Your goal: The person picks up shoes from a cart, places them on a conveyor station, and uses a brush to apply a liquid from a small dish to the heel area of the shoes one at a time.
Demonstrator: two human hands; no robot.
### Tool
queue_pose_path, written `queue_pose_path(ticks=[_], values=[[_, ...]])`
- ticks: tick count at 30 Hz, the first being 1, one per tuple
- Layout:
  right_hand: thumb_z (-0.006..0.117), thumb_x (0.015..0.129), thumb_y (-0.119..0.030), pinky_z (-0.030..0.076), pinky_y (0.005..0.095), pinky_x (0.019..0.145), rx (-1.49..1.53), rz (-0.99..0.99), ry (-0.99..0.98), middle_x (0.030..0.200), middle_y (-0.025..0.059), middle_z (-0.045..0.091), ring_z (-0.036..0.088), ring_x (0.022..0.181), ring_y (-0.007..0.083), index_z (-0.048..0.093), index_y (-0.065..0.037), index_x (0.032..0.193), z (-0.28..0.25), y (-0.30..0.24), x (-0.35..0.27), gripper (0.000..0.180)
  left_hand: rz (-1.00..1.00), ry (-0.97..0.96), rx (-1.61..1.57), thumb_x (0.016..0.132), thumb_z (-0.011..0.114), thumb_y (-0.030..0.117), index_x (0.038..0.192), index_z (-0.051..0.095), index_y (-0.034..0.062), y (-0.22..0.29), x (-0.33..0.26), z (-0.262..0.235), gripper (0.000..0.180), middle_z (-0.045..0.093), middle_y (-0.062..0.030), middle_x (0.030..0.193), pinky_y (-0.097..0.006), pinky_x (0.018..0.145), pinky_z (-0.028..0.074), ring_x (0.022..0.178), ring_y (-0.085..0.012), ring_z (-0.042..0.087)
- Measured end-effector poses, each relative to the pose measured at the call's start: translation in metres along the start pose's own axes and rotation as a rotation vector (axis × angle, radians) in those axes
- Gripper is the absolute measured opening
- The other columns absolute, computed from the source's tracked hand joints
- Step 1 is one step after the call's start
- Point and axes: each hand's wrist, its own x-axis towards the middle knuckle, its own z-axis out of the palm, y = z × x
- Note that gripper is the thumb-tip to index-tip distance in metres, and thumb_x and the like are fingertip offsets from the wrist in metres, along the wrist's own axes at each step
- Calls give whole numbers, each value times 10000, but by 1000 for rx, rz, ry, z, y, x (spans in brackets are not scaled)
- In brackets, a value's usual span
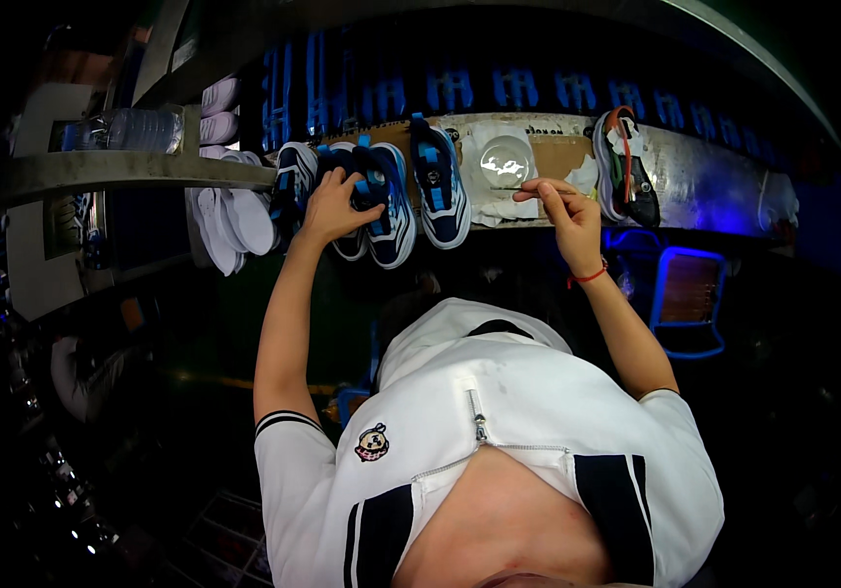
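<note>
Centrally, left hand (334, 204) grips a navy-and-blue canvas sneaker (354, 196); right hand (565, 211) pinches a thin dark tool (528, 188).
Upper left: white soles (234, 218). Sneaker looks light, soft-uppered, best held at its firm sole. Right: round clear dish (505, 162) on a worn cardboard-topped bench (562, 152); dim room.

Shoes (381, 201) lie in a row on the bench (557, 157) — bowl (505, 162) right of them; another shoe (626, 171) farther right.
</note>
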Motion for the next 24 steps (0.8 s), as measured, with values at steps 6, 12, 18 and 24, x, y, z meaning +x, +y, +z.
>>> queue_pose_path(ticks=[6,12,18,24], values=[[535,942,-200,375,202,559,-110,13,69,838,34,715,462,591,39,707,12,927,-2,30,-1,274,49,402,227,675,740,421,1135,544,43,27,9,1,627,477,-121,1023,-448,964,317,1075,-311,421],[534,942,-211,372,201,559,-89,48,120,827,28,713,459,596,33,706,5,920,3,44,2,277,90,287,107,701,730,453,1011,586,2,31,17,18,566,562,-151,993,-438,946,325,1065,-320,463],[528,946,-213,361,203,537,-108,57,209,818,20,712,441,574,31,703,3,930,11,45,1,278,-3,277,144,723,691,521,959,653,-58,32,27,39,627,595,-204,1056,-474,973,305,1083,-372,459],[517,956,-206,399,226,686,-116,96,255,872,38,704,530,739,74,697,14,937,24,47,0,285,-13,270,84,729,704,437,952,649,-63,26,30,54,551,601,-207,1008,-511,1022,287,1129,-434,442]])
